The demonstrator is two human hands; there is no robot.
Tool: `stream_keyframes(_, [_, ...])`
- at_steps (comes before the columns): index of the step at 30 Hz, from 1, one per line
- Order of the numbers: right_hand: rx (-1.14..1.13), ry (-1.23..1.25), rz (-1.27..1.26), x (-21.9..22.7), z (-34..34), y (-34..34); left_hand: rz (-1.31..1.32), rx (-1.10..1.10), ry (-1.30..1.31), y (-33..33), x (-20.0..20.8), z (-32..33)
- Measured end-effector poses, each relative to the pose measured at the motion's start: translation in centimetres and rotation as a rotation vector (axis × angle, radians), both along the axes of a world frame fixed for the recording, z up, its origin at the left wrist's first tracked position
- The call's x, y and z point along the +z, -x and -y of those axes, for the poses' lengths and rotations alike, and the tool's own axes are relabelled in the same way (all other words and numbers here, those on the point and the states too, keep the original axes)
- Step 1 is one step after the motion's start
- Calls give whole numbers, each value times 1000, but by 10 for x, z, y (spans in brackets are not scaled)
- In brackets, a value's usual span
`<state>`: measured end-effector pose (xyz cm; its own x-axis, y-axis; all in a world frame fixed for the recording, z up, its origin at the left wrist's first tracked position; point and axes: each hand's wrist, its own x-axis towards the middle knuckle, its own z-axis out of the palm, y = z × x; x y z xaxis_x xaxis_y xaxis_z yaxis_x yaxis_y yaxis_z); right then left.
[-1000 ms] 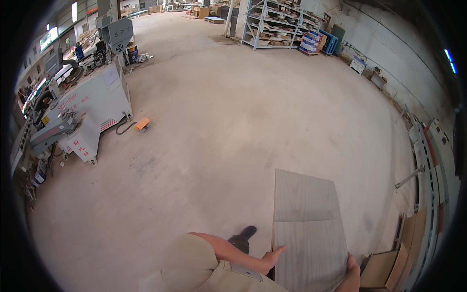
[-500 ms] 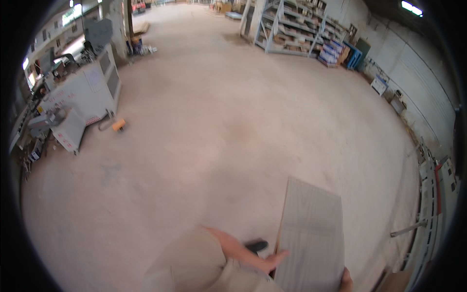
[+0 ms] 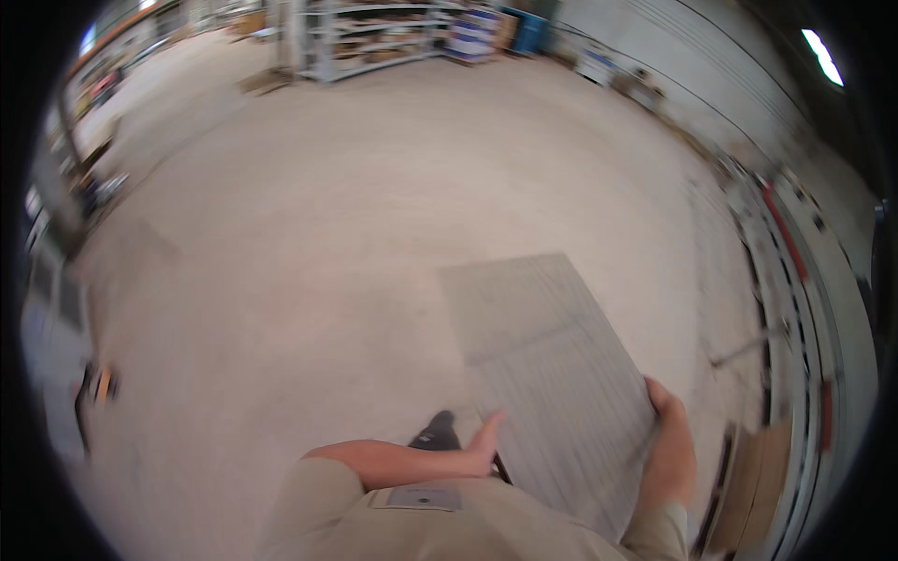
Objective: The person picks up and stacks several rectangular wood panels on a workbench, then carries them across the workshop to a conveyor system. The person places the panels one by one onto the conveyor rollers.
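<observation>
Lower centre of frame: we grip the grey board (image 3: 552, 393) by its long edges, left hand (image 3: 481, 452) and right hand (image 3: 667, 404). Carrying, we judge; next move calls for steady two-handed support.

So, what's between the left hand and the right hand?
The grey board: in the head view, it spans from the left hand to the right hand.
</observation>
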<state>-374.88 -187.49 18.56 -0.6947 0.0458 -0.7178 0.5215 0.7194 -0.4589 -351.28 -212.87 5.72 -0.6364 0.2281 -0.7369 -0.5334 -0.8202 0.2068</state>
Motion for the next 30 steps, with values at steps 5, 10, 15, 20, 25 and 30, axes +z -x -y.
stream_keyframes(5, [98, 47, -108, -15, -22, 239, -141, 23, -85, 218, 0, 29])
stream_keyframes(10, [34, -27, -134, -28, -30, 408, -189, -54, -53, 419, 27, 51])
stream_keyframes(15, [-38, -72, -124, -20, -24, 615, -202, -120, -163, 649, -2, 48])
stream_keyframes(20, [-123, -90, 65, -4, 12, 813, -85, -118, -180, 830, 19, 60])
stream_keyframes(25, [-57, 6, -33, -19, 5, 1030, -174, -103, -23, 1034, 13, 74])
stream_keyframes(30, [-140, -32, -72, -38, -6, 1218, -133, -192, -105, 1251, 15, 86])
